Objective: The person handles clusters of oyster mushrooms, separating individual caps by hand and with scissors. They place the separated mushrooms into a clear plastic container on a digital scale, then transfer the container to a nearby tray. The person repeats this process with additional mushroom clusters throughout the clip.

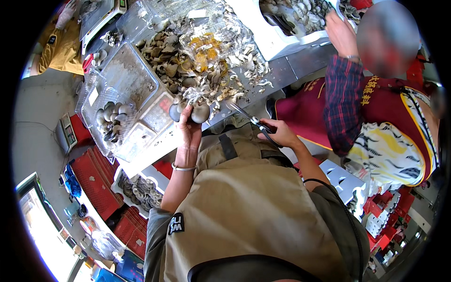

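Observation:
My left hand grips a cluster of grey oyster mushrooms at the near edge of the work table. In my right hand is a pair of scissors with dark handles. Their blades point left, toward the mushroom cluster, and do not touch it. Beyond both hands lies a heap of mushroom trimmings, brown on the left and paler on the right. To the left of my left hand, a clear plastic clamshell tray holds several grey mushrooms.
A white foam box of mushrooms stands at the far right, with a co-worker's hand at its edge. Another person's gloved hand is at upper left, near a scale and red-handled scissors. Red crates are stacked at lower left.

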### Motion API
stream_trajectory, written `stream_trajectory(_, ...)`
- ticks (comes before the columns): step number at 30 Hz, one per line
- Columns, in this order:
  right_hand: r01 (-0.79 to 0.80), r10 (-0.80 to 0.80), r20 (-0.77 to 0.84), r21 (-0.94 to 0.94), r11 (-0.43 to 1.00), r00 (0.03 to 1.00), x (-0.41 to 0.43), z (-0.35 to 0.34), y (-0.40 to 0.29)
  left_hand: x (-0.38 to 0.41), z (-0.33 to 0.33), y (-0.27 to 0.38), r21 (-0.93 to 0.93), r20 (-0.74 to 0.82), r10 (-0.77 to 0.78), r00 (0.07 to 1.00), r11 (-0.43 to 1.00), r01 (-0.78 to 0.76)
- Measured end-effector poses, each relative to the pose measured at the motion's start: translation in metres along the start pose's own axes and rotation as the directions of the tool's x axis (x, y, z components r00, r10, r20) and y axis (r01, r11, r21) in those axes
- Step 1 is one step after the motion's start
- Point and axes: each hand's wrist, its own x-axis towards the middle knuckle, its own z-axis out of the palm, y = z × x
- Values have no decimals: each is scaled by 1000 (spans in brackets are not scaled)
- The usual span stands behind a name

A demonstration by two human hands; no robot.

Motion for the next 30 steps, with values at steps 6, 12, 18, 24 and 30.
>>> stream_trajectory(6, 252, -313, 120, 363, 897, 942, 49, 19, -4, 14, -27, -1, 50, 84, -49, 995, 998, 45)
stream_trajectory(12, 348, -411, -243, -263, 900, 878, 80, 37, -43, 15, -20, 4, 47, 185, -56, 981, 998, 49)
stream_trajectory(18, 395, -479, -221, -336, 855, 850, 109, 41, -31, 5, 1, 5, 95, 162, -39, 986, 995, 24)
stream_trajectory(24, 406, -451, -322, -199, 892, 832, 134, 28, -50, 12, -8, 2, 68, 63, -109, 992, 992, 105)
stream_trajectory(30, 346, -253, -268, 403, 847, 930, 105, 17, -58, 18, 6, -9, -37, 80, -41, 996, 998, 44)
